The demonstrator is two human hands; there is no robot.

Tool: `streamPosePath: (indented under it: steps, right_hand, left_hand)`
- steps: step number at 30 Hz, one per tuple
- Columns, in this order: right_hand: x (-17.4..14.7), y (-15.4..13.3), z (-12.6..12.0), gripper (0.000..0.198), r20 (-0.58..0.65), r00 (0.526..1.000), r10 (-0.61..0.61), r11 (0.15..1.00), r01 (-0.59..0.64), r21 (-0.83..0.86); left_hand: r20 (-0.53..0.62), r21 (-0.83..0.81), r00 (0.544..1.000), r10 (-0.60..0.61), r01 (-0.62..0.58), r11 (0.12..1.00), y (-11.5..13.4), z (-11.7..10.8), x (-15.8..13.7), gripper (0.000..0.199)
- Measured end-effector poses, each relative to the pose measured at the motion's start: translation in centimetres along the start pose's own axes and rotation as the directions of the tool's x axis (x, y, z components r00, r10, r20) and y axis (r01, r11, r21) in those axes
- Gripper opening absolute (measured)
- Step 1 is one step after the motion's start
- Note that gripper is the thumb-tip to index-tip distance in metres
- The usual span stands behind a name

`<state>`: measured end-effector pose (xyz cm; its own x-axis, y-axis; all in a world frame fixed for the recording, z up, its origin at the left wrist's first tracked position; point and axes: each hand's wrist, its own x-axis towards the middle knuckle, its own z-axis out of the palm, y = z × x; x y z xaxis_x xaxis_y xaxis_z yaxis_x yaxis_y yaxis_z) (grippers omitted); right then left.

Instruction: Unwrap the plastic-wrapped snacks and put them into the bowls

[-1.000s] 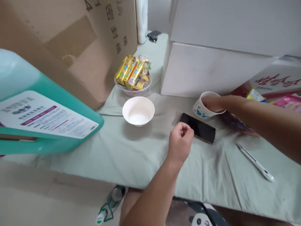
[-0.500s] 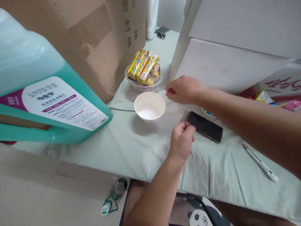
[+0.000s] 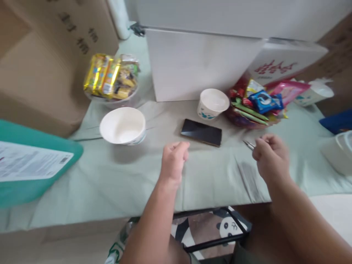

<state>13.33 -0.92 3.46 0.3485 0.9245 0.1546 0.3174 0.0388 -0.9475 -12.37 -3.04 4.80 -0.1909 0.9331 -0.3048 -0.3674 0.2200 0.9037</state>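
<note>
Phone [image 3: 201,132] lies flat on cloth-covered counter [image 3: 82,187], screen dark. Right hand [image 3: 271,156] is to the right of phone, fingers curled in, at slim tool [image 3: 249,145] also right of phone; can't tell if it grips the tool or just covers it. Left hand [image 3: 175,159] is on phone's near side, fingers loosely curled, nothing visible held. Handling the tool well probably means pinching the shaft behind the point, fingertips off the tip, and lifting it straight clear of counter. Tool looks thin, silvery, pointed end toward phone; rest hidden by hand. White bowl [image 3: 123,126] sits well left of phone.
</note>
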Motion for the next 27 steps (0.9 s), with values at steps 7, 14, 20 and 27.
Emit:
streamPosePath:
  steps: [7,14,20,27]
  right_hand:
    - [5.9,1.7,-2.3,0.049,0.068,0.997,-0.037,0.846,0.067,-0.529]
    - [8.5,2.4,-5.9,0.020,0.155,0.986,0.063,0.801,0.042,-0.597]
    - [9.0,3.5,-8.7,0.016,0.138,0.990,0.039,0.862,0.037,-0.506]
    - [9.9,4.2,-11.1,0.014,0.042,0.990,0.135,0.916,-0.108,-0.386]
  left_hand:
    - [0.051,0.213,0.981,0.186,-0.192,0.958,-2.1,4.7,0.3,0.043]
    - [0.223,0.597,0.894,0.389,-0.441,0.670,-3.0,11.7,0.7,0.024]
    - [0.326,0.762,0.840,0.434,-0.505,0.405,-4.0,21.6,3.5,0.043]
    - [0.421,0.826,0.857,0.298,-0.498,0.264,-5.9,27.1,6.4,0.037]
